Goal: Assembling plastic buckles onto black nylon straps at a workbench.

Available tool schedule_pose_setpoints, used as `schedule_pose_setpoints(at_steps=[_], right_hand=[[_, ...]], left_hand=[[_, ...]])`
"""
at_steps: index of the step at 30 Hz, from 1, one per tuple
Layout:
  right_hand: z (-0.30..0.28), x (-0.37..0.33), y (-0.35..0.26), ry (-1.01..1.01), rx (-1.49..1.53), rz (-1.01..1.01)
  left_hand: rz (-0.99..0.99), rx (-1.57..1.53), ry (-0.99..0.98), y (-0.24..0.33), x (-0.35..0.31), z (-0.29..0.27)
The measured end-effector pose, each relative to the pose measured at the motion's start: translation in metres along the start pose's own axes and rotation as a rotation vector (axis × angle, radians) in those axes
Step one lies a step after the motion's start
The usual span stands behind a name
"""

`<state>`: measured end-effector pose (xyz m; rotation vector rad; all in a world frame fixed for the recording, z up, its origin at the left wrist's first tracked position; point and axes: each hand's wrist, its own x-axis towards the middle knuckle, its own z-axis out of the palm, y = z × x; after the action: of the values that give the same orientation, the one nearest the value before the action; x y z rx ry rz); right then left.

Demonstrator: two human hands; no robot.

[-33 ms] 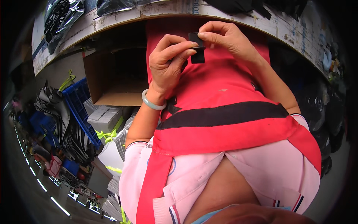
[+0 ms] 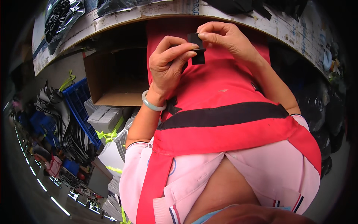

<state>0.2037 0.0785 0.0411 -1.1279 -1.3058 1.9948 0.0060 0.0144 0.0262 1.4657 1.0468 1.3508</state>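
Over the lap of my red apron (image 2: 216, 80), both hands pinch a short black strip (image 2: 198, 58) that looks like webbing or fabric. My left hand (image 2: 169, 61) grips it between thumb and forefinger, at a thin black crosspiece around its middle. I cannot tell whether that crosspiece is a fold or a separate part. My right hand (image 2: 225, 38) holds the upper end between thumb and fingertips. The strip's lower end hangs free below the left fingertips. A pale bangle (image 2: 148, 102) circles my left wrist.
Just beyond my hands runs the worn white table edge (image 2: 138, 14). A clear bag of black pieces (image 2: 61, 22) lies on its left. Below stands an open cardboard box (image 2: 115, 98), near a blue crate (image 2: 80, 108), bundled grey sheets (image 2: 106, 115) and stacked dark sheets (image 2: 63, 115).
The black strip and the fingertips have shifted very slightly. Both hands keep the same pinch.
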Motion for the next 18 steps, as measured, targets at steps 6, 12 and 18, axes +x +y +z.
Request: schedule_pose_setpoints(at_steps=[6,12,18], right_hand=[[-0.003,0.001,0.001,-0.04,0.013,0.001],[0.007,0.008,0.011,0.02,0.039,-0.051],[0.026,0.018,0.03,-0.209,0.024,0.049]], left_hand=[[0.025,0.024,-0.058,0.006,-0.003,-0.003],[-0.057,0.048,-0.045,0.014,-0.011,-0.009],[-0.436,0.073,-0.036,0.026,-0.04,-0.072]])
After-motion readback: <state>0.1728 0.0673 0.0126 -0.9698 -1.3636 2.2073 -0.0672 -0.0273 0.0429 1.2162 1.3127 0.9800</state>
